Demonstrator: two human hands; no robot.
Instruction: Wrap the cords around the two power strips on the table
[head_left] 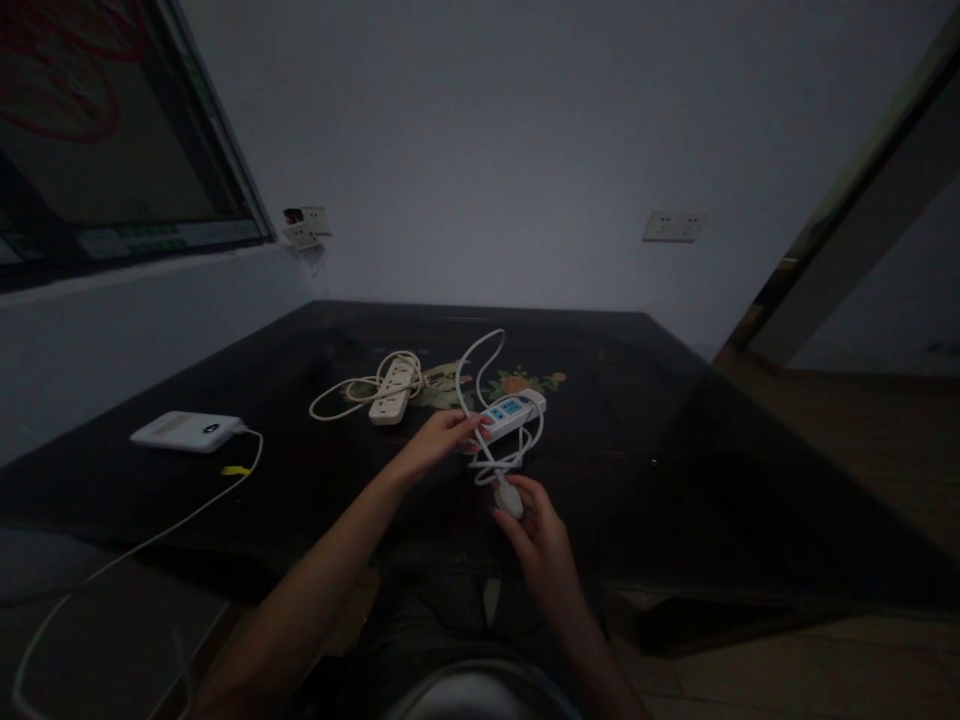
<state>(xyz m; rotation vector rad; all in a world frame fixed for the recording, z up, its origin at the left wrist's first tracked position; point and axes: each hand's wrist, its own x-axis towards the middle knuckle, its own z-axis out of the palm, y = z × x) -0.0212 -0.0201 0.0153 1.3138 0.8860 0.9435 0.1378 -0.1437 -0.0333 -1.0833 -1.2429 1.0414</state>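
Note:
A white power strip (508,408) with blue socket faces sits in front of me, its white cord (459,375) looped over and around it. My left hand (448,432) grips the strip's near left end, fingers closed round it. Between the fingers of my right hand (537,522) is the plug (508,498) at the cord's end, close to the table's near side. A second power strip (391,392), cream coloured with its own cord wrapped about it, lies left of my left hand. Whether the held strip touches the table is hard to tell.
A white power bank (187,431) lies on the dark glossy table (630,400) at left, with a white cable (180,522) running off the near edge. Near it is a small yellow piece (235,470). Wall sockets (673,226) sit above the table's far right.

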